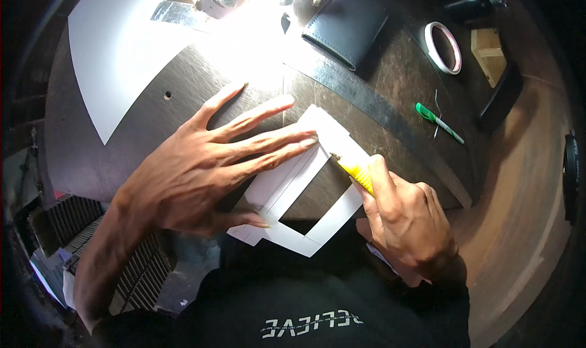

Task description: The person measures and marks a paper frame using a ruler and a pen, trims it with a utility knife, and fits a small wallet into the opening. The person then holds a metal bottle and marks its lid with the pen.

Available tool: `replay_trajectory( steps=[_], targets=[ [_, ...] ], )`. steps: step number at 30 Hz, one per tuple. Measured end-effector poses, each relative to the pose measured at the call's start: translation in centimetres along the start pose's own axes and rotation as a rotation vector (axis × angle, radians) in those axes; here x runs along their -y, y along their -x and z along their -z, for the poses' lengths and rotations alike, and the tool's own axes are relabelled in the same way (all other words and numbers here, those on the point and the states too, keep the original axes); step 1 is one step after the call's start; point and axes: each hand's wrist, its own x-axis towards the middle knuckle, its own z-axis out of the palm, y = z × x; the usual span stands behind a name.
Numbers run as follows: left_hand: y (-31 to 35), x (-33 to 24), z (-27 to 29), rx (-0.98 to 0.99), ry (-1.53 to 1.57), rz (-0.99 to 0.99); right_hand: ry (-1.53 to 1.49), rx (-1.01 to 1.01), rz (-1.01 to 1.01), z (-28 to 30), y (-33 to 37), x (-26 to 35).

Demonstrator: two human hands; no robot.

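Observation:
A white card piece (329,229) with pencil lines and a four-sided opening lies on the dark worktop at its near edge. My left hand (201,156) is spread over its left side, the fingertips on the upper part and the thumb on the lower left corner. My right hand (406,220) is closed around a yellow utility knife (357,171), index finger along its top. The knife's tip touches the card near the upper end of the opening; the blade itself is too small to make out. Dark worktop shows through the opening.
A long metal ruler (360,95) lies beyond the card. Past it are a black leather wallet (346,26), a tape roll (443,48), a green pen (439,122) and a wooden block (488,55). A large white sheet (113,61) lies far left, by a glaring lamp.

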Motion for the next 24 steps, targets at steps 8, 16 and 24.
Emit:
replay_trajectory(
  steps=[8,16,24],
  targets=[
    [0.4,0.3,-0.3,0.002,-0.057,0.012,0.049,0.073,-0.027,0.7,1.5,-0.6],
    [1.2,-2.2,-2.1,-0.112,-0.165,0.093,-0.196,-0.120,-0.044,0.1,3.9,-2.3],
    [4.0,-9.6,-7.4,-0.419,-0.169,0.875,-0.196,-0.633,-0.142,-0.4,1.7,-8.3]
  ],
)
